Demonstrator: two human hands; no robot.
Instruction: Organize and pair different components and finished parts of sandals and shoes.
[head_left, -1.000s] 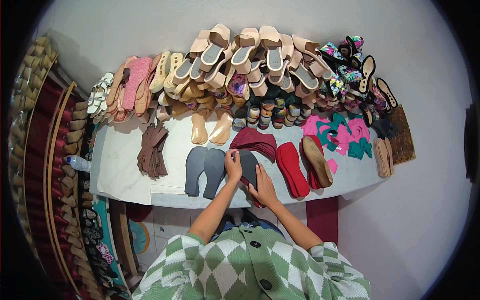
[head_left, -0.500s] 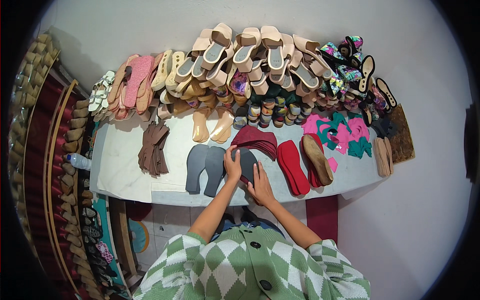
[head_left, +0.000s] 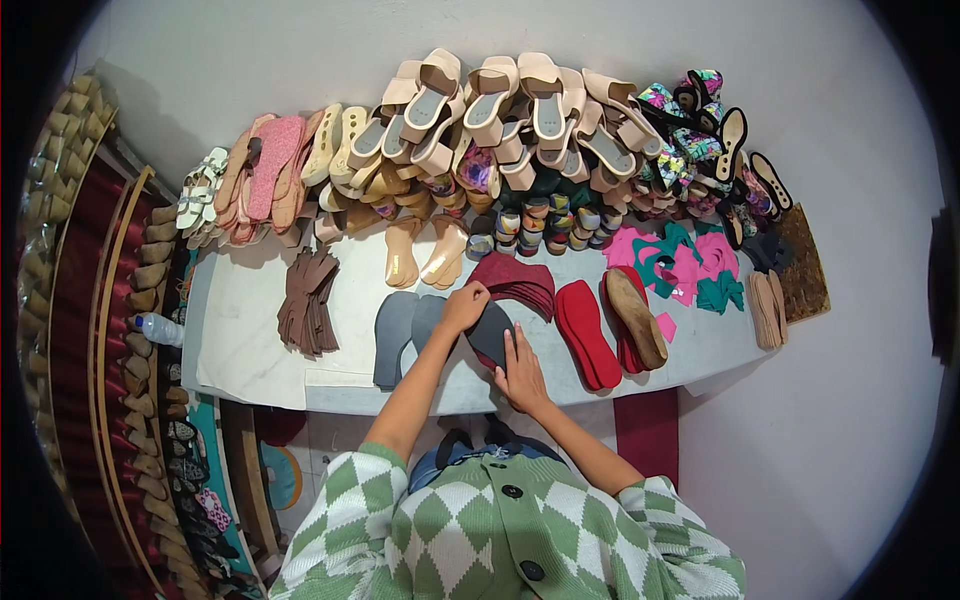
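The fingers of the left hand [head_left: 465,306] are bunched at the upper end of a dark grey sole piece [head_left: 492,328], though whether they pinch it is too small to tell; those of the right hand [head_left: 522,378] lie extended, unclosed, along its lower right side. For a clean result, light, even pressure from the right hand seems best — enough to steady the piece without skewing it — while the left works the rim, keeping its curve matched to the maroon layer [head_left: 486,357] showing along its lower left edge. The sole piece looks matt, smooth and rounded, probably thin and bendy, and sits near the front of the counter [head_left: 700,362], between lighter grey soles [head_left: 393,345] on the left and red soles [head_left: 585,338] on the right, with a fanned maroon stack [head_left: 515,284] just beyond.
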